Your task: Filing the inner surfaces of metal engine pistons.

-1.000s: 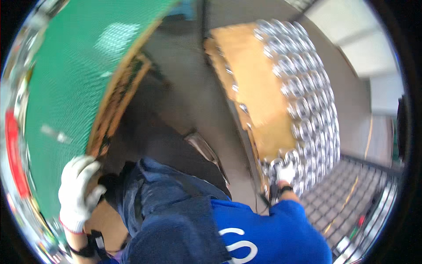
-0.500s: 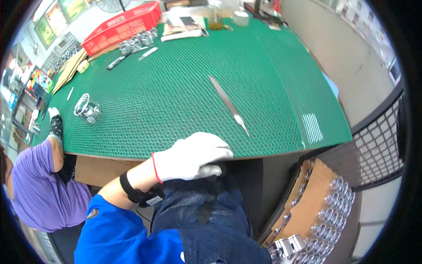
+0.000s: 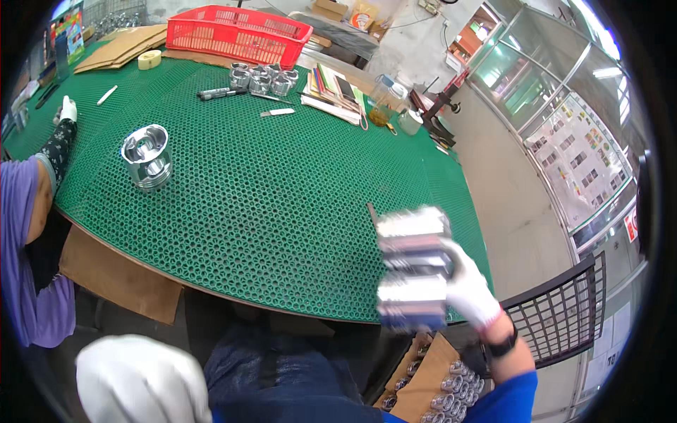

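Right hand (image 3: 471,285) has risen, fingers holding metal cylinders (image 3: 412,292) by the green surface's (image 3: 275,211) near edge; left hand (image 3: 141,381) lower, finger spread unclear; open room mid-surface.

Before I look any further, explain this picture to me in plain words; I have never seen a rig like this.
There is no machine here: a person works with their own two hands. A wide fisheye camera worn on the head looks down, so straight edges bend toward the rim. The white-gloved right hand grips shiny silver cylindrical metal parts, blurred, at the near right of the green honeycomb-textured tabletop. The white-gloved left hand is at the lower left; its palm is hidden, so I cannot tell whether it holds anything. On the tabletop stand a silver cup-shaped metal part at the left and, farther back, a cluster of silver metal parts in front of a red plastic crate. The other white-gloved hand, at the far left, belongs to a co-worker.
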The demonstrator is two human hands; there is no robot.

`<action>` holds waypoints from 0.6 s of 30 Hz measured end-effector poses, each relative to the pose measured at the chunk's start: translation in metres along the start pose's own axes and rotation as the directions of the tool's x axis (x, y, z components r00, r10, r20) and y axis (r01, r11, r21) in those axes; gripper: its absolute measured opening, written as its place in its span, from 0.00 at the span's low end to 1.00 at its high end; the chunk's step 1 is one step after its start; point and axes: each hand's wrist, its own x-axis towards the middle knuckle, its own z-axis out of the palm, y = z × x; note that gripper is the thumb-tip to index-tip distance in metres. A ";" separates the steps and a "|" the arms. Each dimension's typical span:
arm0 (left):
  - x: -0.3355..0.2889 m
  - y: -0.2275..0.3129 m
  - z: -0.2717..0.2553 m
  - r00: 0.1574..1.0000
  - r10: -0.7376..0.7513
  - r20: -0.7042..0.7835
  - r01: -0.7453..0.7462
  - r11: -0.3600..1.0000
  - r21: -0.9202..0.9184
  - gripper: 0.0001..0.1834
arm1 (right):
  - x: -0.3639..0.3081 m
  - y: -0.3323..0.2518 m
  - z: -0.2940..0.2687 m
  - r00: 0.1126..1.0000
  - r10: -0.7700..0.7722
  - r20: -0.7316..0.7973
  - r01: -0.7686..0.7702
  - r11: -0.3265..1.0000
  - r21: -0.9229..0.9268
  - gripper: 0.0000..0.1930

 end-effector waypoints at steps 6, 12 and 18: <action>-0.004 0.018 -0.070 0.772 0.096 -0.628 0.181 0.914 0.362 0.08 | 0.153 -0.038 0.097 0.848 -0.341 0.406 0.525 0.644 -0.556 0.25; -0.006 0.038 -0.174 0.593 0.266 -0.760 0.628 0.439 0.643 0.13 | 0.169 -0.033 0.098 0.699 -0.569 0.433 0.714 0.586 -0.383 0.26; -0.009 -0.024 -0.045 0.929 -0.291 0.229 0.309 0.950 -0.048 0.18 | 0.092 0.071 0.030 0.937 -0.298 0.182 0.345 0.704 -0.621 0.22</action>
